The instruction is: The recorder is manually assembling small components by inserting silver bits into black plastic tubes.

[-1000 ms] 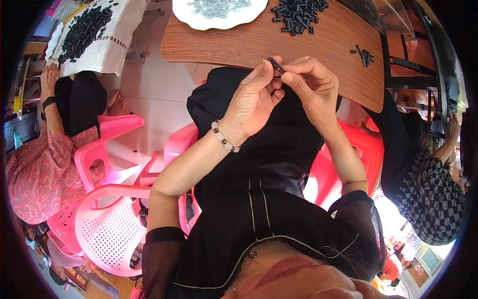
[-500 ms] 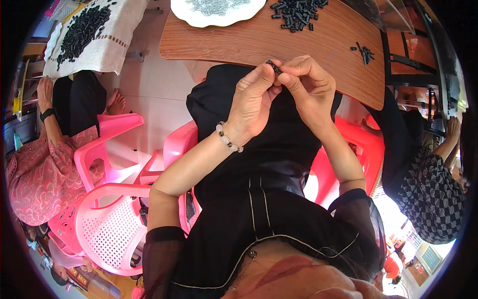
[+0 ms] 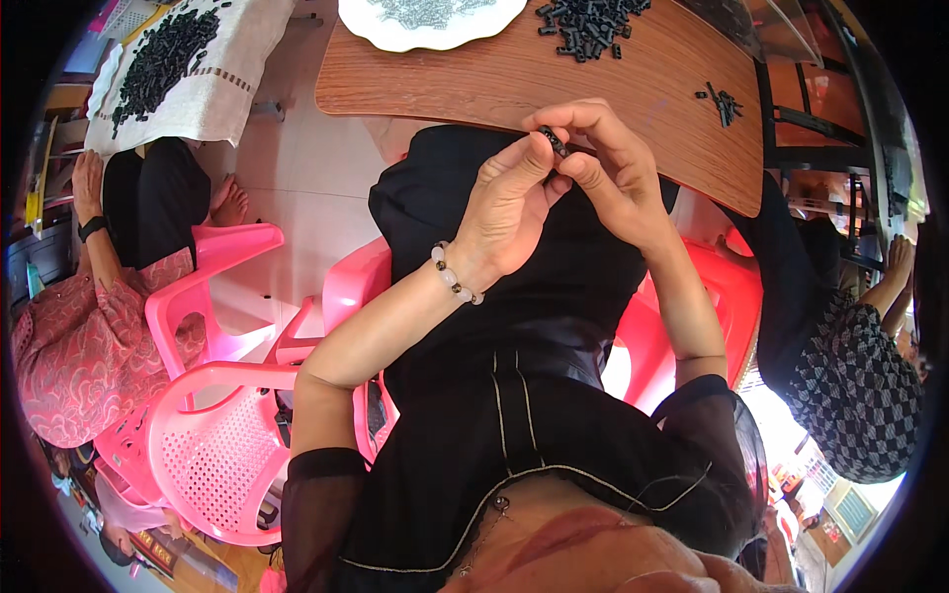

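Just past the near edge of the brown wooden table (image 3: 415,89), over my lap, my two hands meet on a small black plastic piece (image 3: 554,141) with notches or holes along it. My left hand (image 3: 504,203), a beaded bracelet at its wrist, pinches its left end between thumb and fingers. My right hand (image 3: 618,173) grips the other end, its index finger arched over the top. Fingertips hide part of the piece. On the tabletop lie a heap of similar black pieces (image 3: 590,28) and a smaller group of thin black pieces (image 3: 725,104).
A white scalloped plate (image 3: 425,42) with many small silvery bits stands at the far edge. Left, a cloth-covered table (image 3: 222,104) bears another black heap (image 3: 163,74). Pink plastic chairs (image 3: 213,445) stand left and behind. Seated people flank me, one in a pink patterned top (image 3: 99,356).
The black piece has turned and dropped slightly between my fingers. My right hand's fingers have opened into a wider arch over it, and both hands stay in nearly the same place.
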{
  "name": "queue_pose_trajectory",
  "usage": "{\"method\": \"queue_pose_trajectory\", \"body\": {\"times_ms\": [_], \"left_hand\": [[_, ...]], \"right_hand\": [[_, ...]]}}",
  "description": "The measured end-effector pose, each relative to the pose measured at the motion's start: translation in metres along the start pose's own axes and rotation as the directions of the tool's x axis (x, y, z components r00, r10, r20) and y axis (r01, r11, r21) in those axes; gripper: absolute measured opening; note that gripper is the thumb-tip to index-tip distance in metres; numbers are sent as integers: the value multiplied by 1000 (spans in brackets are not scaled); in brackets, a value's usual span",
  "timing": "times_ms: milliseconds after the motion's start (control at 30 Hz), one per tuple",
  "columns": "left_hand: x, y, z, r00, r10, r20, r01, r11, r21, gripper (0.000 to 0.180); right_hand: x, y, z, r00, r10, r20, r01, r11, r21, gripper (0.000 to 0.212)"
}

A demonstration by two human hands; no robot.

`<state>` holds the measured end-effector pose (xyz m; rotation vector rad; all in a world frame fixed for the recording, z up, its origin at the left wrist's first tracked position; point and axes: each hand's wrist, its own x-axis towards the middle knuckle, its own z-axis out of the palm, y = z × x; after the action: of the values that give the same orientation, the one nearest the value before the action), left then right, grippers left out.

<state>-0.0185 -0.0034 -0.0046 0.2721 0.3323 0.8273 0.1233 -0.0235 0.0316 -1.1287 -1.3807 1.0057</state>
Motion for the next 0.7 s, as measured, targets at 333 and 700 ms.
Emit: {"method": "queue_pose_trajectory", "body": {"times_ms": [333, 700], "left_hand": [[-5, -4, 3, 1000, -1, 7, 1, 1000, 8, 20], [-7, -6, 1, 999, -5, 41, 3, 998, 57, 21]], "right_hand": [[-2, 5, 1, 992, -31, 119, 9, 982, 188, 32], [-6, 6, 0, 995, -37, 93, 16, 977, 210, 28]]}}
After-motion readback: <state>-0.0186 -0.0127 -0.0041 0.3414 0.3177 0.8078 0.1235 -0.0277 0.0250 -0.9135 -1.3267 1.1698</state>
